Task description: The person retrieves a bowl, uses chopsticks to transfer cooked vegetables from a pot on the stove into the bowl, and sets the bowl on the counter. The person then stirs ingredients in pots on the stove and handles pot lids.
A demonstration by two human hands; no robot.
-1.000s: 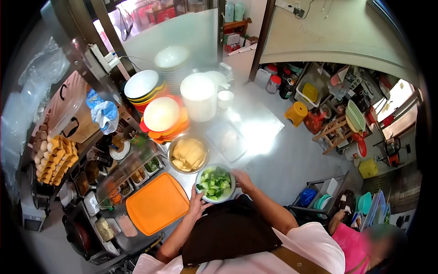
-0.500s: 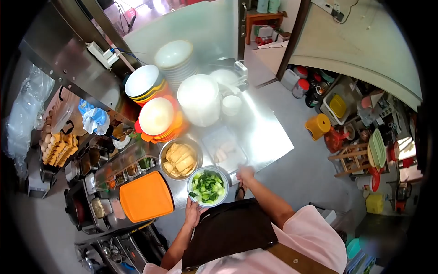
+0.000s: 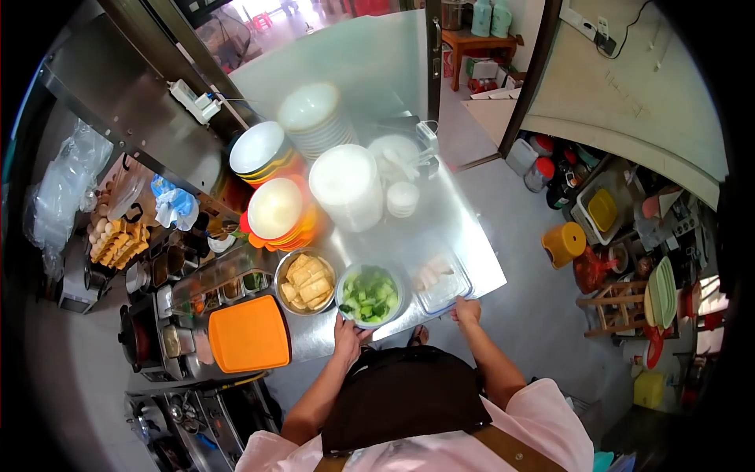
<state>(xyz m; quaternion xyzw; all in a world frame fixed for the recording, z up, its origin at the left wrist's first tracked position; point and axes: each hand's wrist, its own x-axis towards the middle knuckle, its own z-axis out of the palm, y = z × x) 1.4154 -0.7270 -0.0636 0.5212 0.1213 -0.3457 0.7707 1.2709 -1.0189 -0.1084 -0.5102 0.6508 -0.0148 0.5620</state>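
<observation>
My left hand (image 3: 347, 337) grips the near rim of a bowl of chopped green vegetables (image 3: 370, 296), which is at the front edge of the steel table. To its right is a shallow clear plastic container (image 3: 454, 293) with a few pale pieces (image 3: 434, 274) in it; I cannot tell what they are. My right hand (image 3: 467, 311) has its fingers closed on the container's near right corner. Left of the greens, and close beside them, a metal bowl of yellowish fried tofu-like chunks (image 3: 307, 283) rests on the table.
An orange tray (image 3: 249, 334) lies at the left. Behind the bowls rise a white tub (image 3: 346, 187), stacked orange bowls (image 3: 275, 211) and stacked white bowls (image 3: 311, 110). A yellow stool (image 3: 563, 243) and a wooden rack (image 3: 609, 303) stand on the floor at the right.
The bowl of greens has moved right and away from my body. The clear container has shifted right and nearer to me, with my right hand at its corner. The view has turned slightly.
</observation>
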